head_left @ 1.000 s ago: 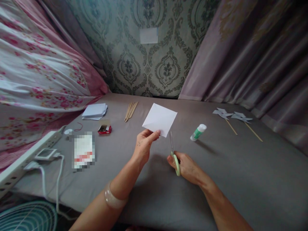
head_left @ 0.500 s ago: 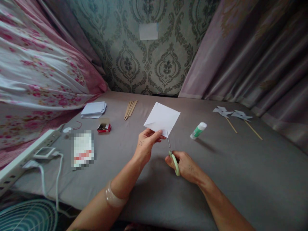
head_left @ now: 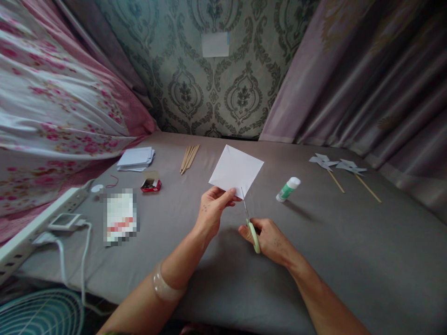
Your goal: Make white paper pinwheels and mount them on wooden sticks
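A white square of paper (head_left: 237,169) is pinched near its lower corner by my left hand (head_left: 215,207), thumb on top. My right hand (head_left: 268,239) grips scissors (head_left: 253,237) with pale green handles. Their blades reach up to the paper's lower corner, close to my left thumb, with the tip over the sheet. Creases show near the paper's edges. To the right of the paper, a green and white glue stick (head_left: 288,189) stands on the grey cloth.
Two paper pinwheels (head_left: 323,161) on sticks lie at the right. Wooden sticks (head_left: 189,159), a paper stack (head_left: 135,158), a small red box (head_left: 151,184) and a blurred packet (head_left: 120,216) lie left. A power strip (head_left: 42,228) with cables runs along the left edge, above a fan (head_left: 42,311).
The paper's far edge has tipped slightly up and to the right. The scissors have shifted a little to the left and up at the paper's corner. Other things stay put.
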Motion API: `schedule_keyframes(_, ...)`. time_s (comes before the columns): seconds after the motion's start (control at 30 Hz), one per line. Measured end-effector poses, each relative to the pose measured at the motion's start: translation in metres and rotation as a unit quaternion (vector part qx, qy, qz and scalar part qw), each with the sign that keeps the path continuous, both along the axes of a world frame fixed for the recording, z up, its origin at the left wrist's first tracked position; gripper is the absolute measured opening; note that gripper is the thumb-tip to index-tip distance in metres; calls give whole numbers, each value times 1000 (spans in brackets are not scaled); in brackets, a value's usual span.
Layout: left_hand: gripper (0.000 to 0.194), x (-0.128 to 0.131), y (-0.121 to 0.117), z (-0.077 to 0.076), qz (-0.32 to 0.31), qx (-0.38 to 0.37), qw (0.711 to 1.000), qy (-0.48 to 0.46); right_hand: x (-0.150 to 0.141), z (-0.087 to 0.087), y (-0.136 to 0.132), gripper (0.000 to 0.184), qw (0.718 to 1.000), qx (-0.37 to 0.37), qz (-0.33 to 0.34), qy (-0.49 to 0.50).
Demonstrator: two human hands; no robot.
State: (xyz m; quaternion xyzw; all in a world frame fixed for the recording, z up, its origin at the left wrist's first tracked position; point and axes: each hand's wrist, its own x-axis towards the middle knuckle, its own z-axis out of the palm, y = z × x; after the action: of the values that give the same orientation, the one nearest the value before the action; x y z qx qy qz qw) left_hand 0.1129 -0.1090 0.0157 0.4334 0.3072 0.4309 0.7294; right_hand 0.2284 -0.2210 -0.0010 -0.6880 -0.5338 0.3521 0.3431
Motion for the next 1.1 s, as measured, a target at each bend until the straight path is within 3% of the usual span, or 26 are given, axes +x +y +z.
schedule_keyframes(0.6,28,0,-1,-1,5,1,1000,-5,-1,2,1,49,999,-26,-26,-16)
schedule_keyframes(1.1,25,0,0,1,10,-5,1000,-11,-5,-2,3,49,998,4,-62,-24)
